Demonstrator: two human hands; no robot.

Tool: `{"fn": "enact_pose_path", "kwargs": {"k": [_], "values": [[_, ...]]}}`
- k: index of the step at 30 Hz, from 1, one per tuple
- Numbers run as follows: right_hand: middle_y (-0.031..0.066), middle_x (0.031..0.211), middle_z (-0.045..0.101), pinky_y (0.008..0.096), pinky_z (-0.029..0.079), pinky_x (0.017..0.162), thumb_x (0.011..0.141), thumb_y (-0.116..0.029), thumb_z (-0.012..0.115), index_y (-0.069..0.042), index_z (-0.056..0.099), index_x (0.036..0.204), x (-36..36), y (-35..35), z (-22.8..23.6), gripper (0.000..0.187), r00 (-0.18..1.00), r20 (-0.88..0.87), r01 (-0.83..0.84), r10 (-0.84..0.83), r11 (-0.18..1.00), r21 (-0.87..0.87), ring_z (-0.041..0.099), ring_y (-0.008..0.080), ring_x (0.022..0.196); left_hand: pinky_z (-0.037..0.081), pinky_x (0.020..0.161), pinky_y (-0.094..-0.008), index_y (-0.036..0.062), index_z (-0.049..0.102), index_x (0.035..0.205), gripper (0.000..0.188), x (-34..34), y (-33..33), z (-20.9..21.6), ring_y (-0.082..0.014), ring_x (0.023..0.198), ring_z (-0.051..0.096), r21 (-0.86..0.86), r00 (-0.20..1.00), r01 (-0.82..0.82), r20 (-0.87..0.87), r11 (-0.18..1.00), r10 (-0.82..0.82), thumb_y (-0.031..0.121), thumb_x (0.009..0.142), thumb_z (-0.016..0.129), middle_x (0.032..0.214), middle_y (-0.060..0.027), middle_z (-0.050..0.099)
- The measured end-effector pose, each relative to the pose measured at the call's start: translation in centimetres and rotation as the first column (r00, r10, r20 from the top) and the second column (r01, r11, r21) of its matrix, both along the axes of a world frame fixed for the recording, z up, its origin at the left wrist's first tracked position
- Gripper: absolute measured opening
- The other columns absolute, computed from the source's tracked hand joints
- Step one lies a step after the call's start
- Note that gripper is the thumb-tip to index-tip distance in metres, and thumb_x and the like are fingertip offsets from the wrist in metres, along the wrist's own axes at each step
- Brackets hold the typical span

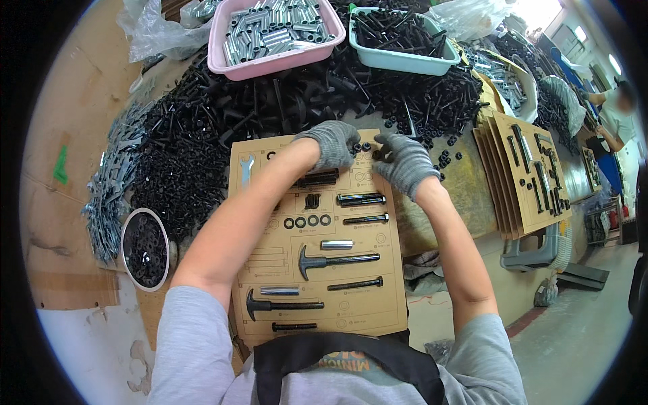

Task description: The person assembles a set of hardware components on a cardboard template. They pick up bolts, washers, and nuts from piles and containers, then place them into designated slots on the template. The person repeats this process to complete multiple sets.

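Observation:
A brown cardboard sheet [283, 233] printed with part outlines lies before me. Both my hands wear grey knit gloves and meet over its far edge. My left hand [332, 145] is curled, fingertips beside small black nuts [366, 146]; what it grips is hidden. A black nut [376, 155] shows between the thumb and fingers of my right hand [406, 163]. On the sheet are a silver open-ended wrench [247, 169], a row of black washers [312, 221], black bolts [365, 219], silver tubes [337, 244] and two black T-shaped handles [341, 259].
Beyond the sheet stand a pink tub [280, 64] of silver tubes and a teal tub [405, 62] of black bolts, amid heaps of black hardware [179, 145]. At left sits a round container [146, 250]. Filled boards [526, 179] lean at right; a person [617, 115] is beyond.

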State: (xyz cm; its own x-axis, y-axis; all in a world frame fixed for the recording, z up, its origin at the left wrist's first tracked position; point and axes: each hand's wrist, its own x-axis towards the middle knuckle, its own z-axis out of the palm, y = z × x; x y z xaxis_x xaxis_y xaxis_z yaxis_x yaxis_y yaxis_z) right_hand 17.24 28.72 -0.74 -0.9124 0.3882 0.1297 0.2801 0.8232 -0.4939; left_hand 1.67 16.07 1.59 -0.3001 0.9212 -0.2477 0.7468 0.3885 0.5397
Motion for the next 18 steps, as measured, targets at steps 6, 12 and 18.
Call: {"fn": "enact_pose_path", "kwargs": {"k": [6,12,18], "values": [[0.0142,0.093,0.067,0.0366,0.052,0.076,0.072,-0.023,0.077,-0.005,0.064,0.103,1.0,-0.3,0.2,0.038,0.99,0.072,0.126,-0.117,0.985,-0.121,0.065,0.0275,0.083,0.05,0.084,-0.0314,0.0015,0.062,0.114,0.05,-0.5,-0.3,-1.2,-0.0245,0.09,0.065,0.083,1.0,0.006,0.004,0.997,-0.006,0.016,0.067,0.073,0.098,-0.0125,0.068],[0.0146,0.08,0.068,0.0394,0.051,0.072,0.081,-0.034,0.066,-0.004,0.069,0.088,-0.2,-0.6,0.0,0.03,0.998,0.055,0.025,-0.023,0.999,-0.026,0.064,0.0313,0.076,0.051,0.082,-0.0333,0.0029,0.064,0.109,0.049,-0.3,-0.3,-1.7,-0.0261,0.089,0.065,0.121,0.999,-0.043,0.006,0.992,0.043,0.023,0.066,0.076,0.096,-0.0129,0.068],[0.0165,0.079,0.067,0.0404,0.051,0.071,0.081,-0.042,0.065,-0.004,0.07,0.091,-1.2,-0.4,0.5,0.039,0.964,0.223,0.159,-0.146,0.987,-0.038,0.064,0.0325,0.074,0.051,0.08,-0.0326,0.0027,0.065,0.108,0.051,0.8,-0.4,-1.1,-0.0244,0.086,0.065,0.11,0.995,-0.094,-0.033,0.989,0.099,0.027,0.065,0.08,0.091,-0.0119,0.067]]}}
